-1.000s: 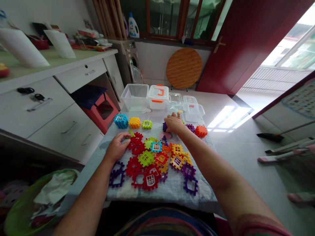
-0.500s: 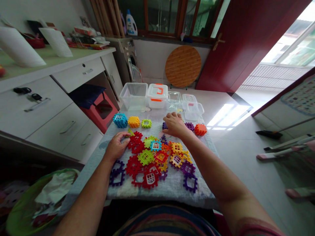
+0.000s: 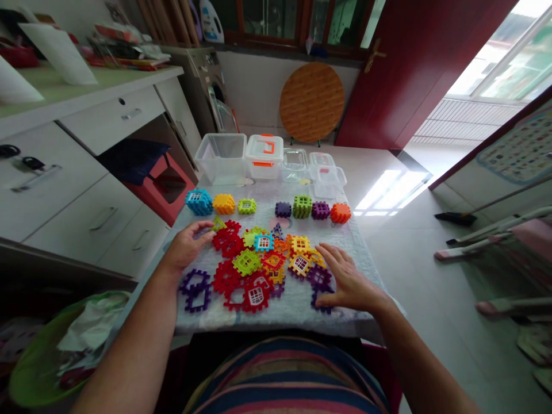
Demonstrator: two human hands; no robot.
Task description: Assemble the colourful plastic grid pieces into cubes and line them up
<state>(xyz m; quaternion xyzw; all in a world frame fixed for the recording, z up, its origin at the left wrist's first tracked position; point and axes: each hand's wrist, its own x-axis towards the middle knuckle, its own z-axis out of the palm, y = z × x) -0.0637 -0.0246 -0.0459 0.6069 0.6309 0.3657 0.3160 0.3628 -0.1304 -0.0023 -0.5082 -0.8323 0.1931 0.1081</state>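
Observation:
My left hand [image 3: 188, 241] rests at the left edge of a loose pile, fingers loosely spread beside red interlocking plastic tiles [image 3: 226, 238]. Its fingertips are close to a small light-green tile [image 3: 218, 223]; whether they touch it I cannot tell. My right hand [image 3: 348, 280] is open at the pile's right side, thumb and fingers apart around purple tiles [image 3: 319, 278] and partly covering them. Between the hands lie a lime-green tile [image 3: 247, 262], a blue tile with a white lattice window [image 3: 264, 242] and yellow tiles [image 3: 301, 264]. Dark purple frames [image 3: 196, 290] lie near my left forearm.
Behind the pile stand sorted stacks: blue [image 3: 199, 202], yellow-orange [image 3: 223, 204], lime [image 3: 247, 206], navy [image 3: 283, 209], green [image 3: 302, 206], purple [image 3: 320, 210] and orange [image 3: 340, 213]. Clear boxes [image 3: 221, 161] line the table's far edge. A pink stool [image 3: 166, 192] is on the left.
My right hand has come back from the row of stacks to the pile's right side and opened, uncovering the navy and green stacks. My left hand stays by the pile. The view has shifted slightly.

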